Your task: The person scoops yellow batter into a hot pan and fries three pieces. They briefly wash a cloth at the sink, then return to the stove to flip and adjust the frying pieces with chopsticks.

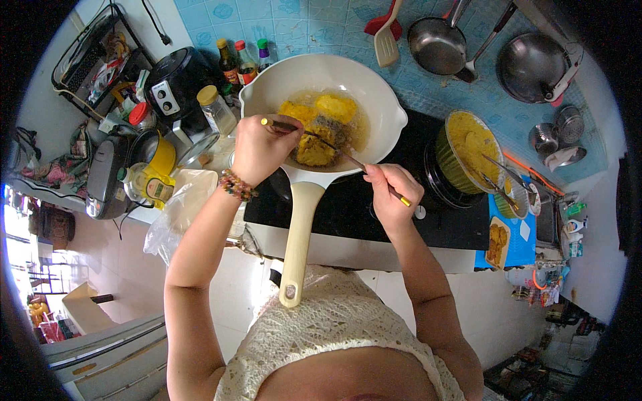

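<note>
My left hand (263,145), with a bead bracelet at the wrist, grips a dark chopstick (282,125) with a gold end, held over the white frying pan (383,113). From the other side my right hand (396,193) holds a second gold-ended chopstick (351,160). Both tips meet around a browned yellow patty (316,150) at the pan's near side. Behind it, a smooth bright yellow patty (336,108) and another yellow patty (298,110), partly behind my left hand, lie in bubbling oil (358,133). The pan's cream handle (301,235) points towards my body.
Right of the pan, a green bowl (451,165) of yellow mash holds metal utensils. A tray (504,250) of fried pieces lies on a blue mat (526,230). Left stand an oil bottle (158,188), a plastic bag (173,215), a lidded jar (218,113) and an air fryer (180,75).
</note>
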A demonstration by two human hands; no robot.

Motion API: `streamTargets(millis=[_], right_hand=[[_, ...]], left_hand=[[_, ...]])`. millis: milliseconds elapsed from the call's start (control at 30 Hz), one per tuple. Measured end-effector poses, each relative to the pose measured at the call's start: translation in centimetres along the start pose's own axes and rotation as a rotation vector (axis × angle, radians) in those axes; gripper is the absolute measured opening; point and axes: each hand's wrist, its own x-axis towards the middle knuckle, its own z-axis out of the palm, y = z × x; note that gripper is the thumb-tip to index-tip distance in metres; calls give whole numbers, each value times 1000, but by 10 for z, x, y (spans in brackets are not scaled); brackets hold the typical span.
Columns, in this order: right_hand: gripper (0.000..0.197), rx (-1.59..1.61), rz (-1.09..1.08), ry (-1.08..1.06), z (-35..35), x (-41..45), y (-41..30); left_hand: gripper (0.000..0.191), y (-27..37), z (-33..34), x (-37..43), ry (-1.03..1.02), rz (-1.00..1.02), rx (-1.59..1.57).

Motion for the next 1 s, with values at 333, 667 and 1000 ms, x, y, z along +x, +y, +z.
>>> streamTargets(millis=[333,667,1000], right_hand=[[10,-5,55,82,2,-6,-3],[9,102,159,155,6,-11,4],[13,-51,100,29,20,10,12]], left_hand=[[11,6,-6,-8,66,19,-41],[11,12,-11,-15,55,-13,5],[10,25,-21,-21,112,16,-41]])
